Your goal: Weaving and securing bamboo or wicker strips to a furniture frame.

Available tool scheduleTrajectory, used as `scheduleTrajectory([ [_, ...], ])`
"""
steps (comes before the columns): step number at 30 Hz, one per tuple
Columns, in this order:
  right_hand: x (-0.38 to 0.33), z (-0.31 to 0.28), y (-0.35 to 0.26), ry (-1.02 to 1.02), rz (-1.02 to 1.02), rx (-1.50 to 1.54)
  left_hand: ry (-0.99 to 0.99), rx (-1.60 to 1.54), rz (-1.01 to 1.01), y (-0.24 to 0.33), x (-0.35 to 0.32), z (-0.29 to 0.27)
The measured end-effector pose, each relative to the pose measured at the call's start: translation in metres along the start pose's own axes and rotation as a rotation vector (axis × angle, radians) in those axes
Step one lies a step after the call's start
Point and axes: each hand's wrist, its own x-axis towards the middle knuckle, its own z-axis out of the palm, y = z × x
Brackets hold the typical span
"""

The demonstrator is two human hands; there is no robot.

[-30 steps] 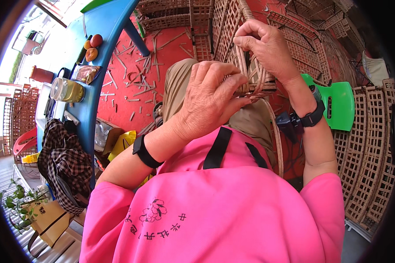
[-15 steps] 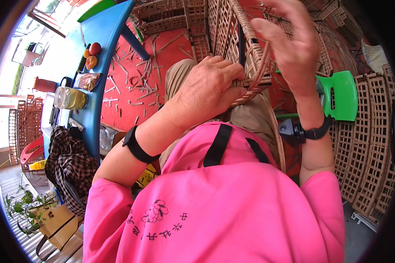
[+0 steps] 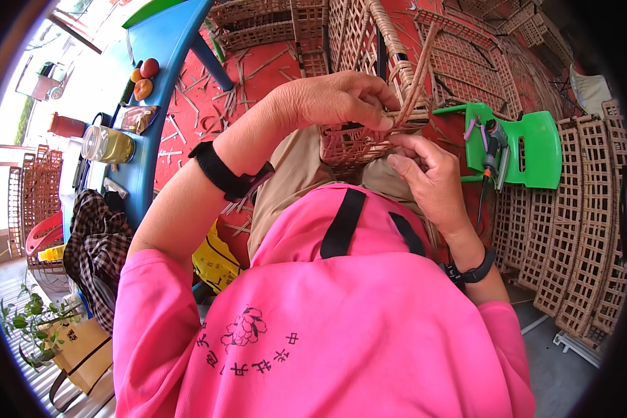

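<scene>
Person in a pink shirt seated with a woven basket [image 3: 359, 139] on the lap, against the khaki trousers. The left hand [image 3: 338, 101] lies across the basket's upper edge, fingers curled and pressed together, pinching a rattan strand [image 3: 419, 73] that rises from the rim. The right hand [image 3: 432, 177] sits just below, thumb and forefinger closed against the basket's rim at the same spot. Each wrist carries a black band. A blue table [image 3: 164, 76] to the left bears a jar [image 3: 108, 145] and two fruits [image 3: 146, 78]; a green stool [image 3: 529, 146] to the right bears a tool [image 3: 493, 150]. Woven panels [image 3: 571, 230] stand at right, and cane offcuts litter the red floor [image 3: 209, 111].
</scene>
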Motion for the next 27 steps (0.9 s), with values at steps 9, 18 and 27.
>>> scheduleTrajectory([
  [9,0.009,0.015,-0.002,0.019,-0.062,-0.164,0.083,-0.272,-0.003,-0.011,0.000,0.006],
  [18,0.008,0.004,-0.004,-0.128,0.136,0.045,0.120,-0.173,0.040,-0.013,-0.002,0.010],
  [27,-0.006,0.003,-0.001,-0.075,0.091,0.439,0.158,-0.201,0.005,-0.012,-0.002,0.013],
])
